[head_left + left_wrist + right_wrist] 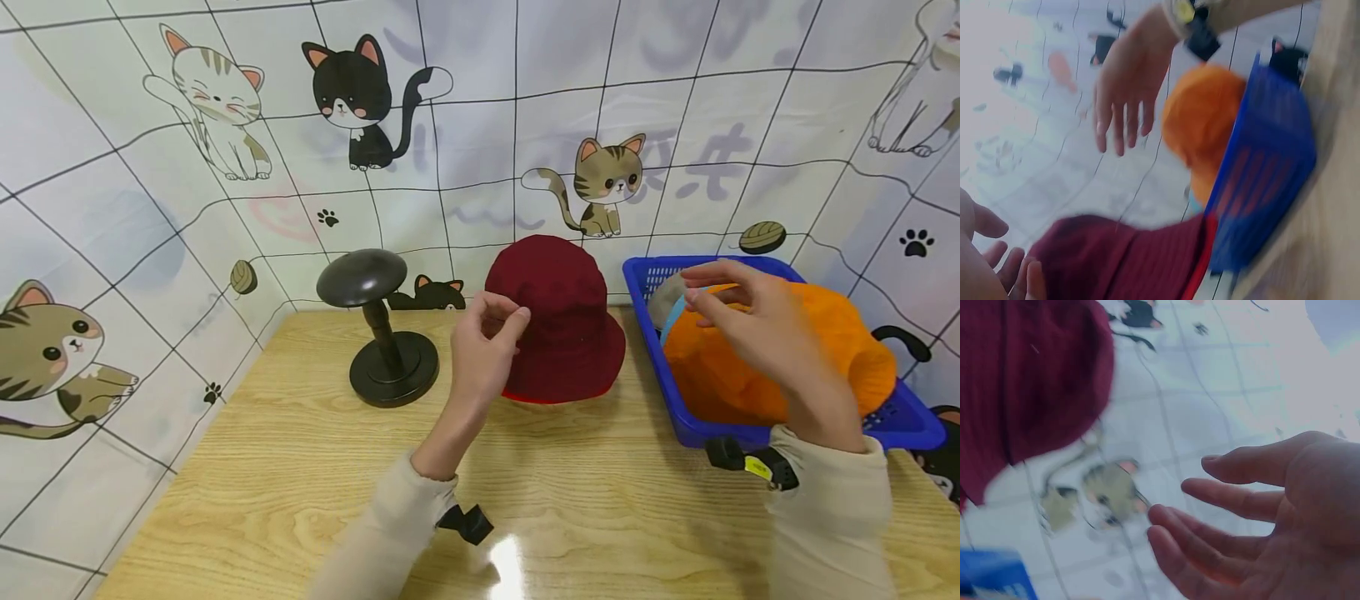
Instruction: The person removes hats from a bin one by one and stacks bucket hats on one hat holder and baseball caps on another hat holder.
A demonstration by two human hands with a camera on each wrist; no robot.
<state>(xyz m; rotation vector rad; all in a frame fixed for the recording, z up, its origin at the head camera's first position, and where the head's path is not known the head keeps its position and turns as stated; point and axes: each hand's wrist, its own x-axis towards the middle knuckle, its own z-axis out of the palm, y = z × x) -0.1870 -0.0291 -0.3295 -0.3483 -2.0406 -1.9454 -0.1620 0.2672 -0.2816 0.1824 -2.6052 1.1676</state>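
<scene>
A maroon bucket hat with a red underside edge sits upright near the middle of the table; whatever supports it is hidden. My left hand is at the hat's left side with fingers loosely bent and nothing gripped. In the left wrist view its fingertips overlap the crown of the hat; whether they touch is unclear. My right hand hovers in front of an orange hat, fingers spread and relaxed. The right wrist view shows that palm holding nothing, apart from the maroon hat.
A blue plastic basket at the right contains the orange hat, plus a grey item and a light-blue edge. To the left stands a dark hat stand with a domed top. Cat-print cloth covers the walls behind the wooden table.
</scene>
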